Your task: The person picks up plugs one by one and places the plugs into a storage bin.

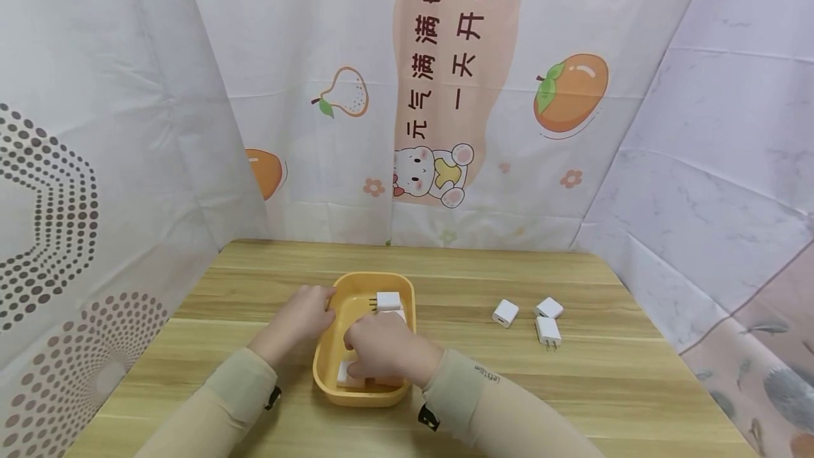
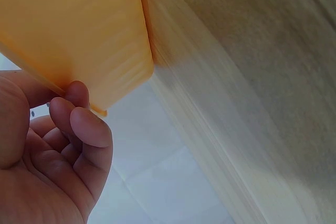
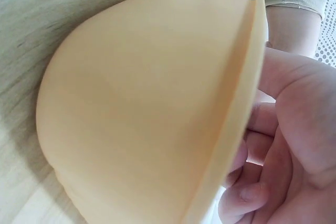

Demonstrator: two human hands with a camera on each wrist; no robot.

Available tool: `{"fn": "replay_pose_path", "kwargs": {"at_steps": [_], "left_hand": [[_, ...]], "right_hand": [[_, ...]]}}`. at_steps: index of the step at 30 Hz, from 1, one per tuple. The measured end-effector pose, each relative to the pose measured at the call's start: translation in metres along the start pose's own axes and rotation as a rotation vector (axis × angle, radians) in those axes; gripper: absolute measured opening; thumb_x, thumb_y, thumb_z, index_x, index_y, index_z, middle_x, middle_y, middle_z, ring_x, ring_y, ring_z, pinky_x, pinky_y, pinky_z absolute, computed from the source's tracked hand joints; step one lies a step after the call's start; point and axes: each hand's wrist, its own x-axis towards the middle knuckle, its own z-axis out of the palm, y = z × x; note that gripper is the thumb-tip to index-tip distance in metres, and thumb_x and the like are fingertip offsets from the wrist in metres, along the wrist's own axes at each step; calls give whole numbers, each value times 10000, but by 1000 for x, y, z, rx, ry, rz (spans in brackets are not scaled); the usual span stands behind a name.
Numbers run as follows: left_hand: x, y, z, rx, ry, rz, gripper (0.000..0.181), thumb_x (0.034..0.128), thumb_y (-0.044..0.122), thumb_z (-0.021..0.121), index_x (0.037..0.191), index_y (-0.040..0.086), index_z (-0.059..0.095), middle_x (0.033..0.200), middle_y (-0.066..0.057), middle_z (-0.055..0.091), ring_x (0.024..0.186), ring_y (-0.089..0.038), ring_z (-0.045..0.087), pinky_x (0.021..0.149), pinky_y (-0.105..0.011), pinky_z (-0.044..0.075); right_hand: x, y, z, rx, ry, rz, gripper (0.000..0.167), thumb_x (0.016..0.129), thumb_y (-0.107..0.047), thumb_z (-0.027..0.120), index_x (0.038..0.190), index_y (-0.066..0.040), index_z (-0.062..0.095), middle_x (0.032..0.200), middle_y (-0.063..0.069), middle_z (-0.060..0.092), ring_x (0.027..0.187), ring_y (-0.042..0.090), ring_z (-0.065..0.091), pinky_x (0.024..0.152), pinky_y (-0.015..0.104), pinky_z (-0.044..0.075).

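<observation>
A yellow plastic bin (image 1: 322, 366) stands on the table with white plug chargers in it. My left hand (image 1: 304, 316) pinches its left rim; in the left wrist view the thumb and fingers (image 2: 90, 127) meet at the rim. My right hand (image 1: 384, 345) reaches over the right side into the bin, fingers bent. Its thumb side touches or lies just over a white charger (image 1: 346, 377) at the near left; whether it grips this is hidden. Another charger (image 1: 388, 301) lies at the far end, prongs leftward. In the right wrist view the bin's wall (image 3: 142, 103) hides the fingertips.
Right of the bin, three white chargers lie on the wooden table (image 1: 458, 373): one alone (image 1: 505, 313), and a pair close together, the far one (image 1: 549, 307) and the near one (image 1: 548, 331) with prongs toward me. A printed curtain (image 1: 318, 161) hangs behind the table.
</observation>
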Motion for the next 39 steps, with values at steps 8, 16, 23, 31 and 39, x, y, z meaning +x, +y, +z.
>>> {"fn": "replay_pose_path", "kwargs": {"at_steps": [8,16,23,31,39], "left_hand": [[0,0,0,5,-4,7,455,927,43,634,1356,-100,585,507,31,412,400,-65,339,374,-196,279],[1,1,0,9,4,12,452,927,47,644,1349,-103,590,506,29,409,403,-69,334,387,-209,281],[1,2,0,11,6,10,445,927,50,644,1342,-101,597,545,21,426,427,-74,339,400,-216,289],[1,1,0,30,13,12,450,924,56,646,1346,-95,599,638,-19,524,463,-97,381,431,-251,346],[0,2,1,0,11,-9,473,919,38,619,1368,-104,571,608,-32,516,423,-87,365,388,-229,342]], "right_hand": [[-1,3,-1,-3,11,-6,240,820,-406,781,983,-231,777,890,-134,681,820,88,620,658,345,507],[-4,4,-6,27,17,-4,240,824,-408,785,986,-231,788,891,-151,683,820,80,619,669,327,503],[-4,12,-7,35,41,-21,260,842,-421,778,1005,-220,793,793,-149,646,720,61,578,599,305,492],[-8,24,-10,68,43,42,303,838,-436,791,1063,-233,787,788,-150,621,697,53,560,562,313,469],[-23,51,-24,117,88,85,266,850,-408,761,1041,-226,787,898,-112,679,795,86,616,603,362,502]]}}
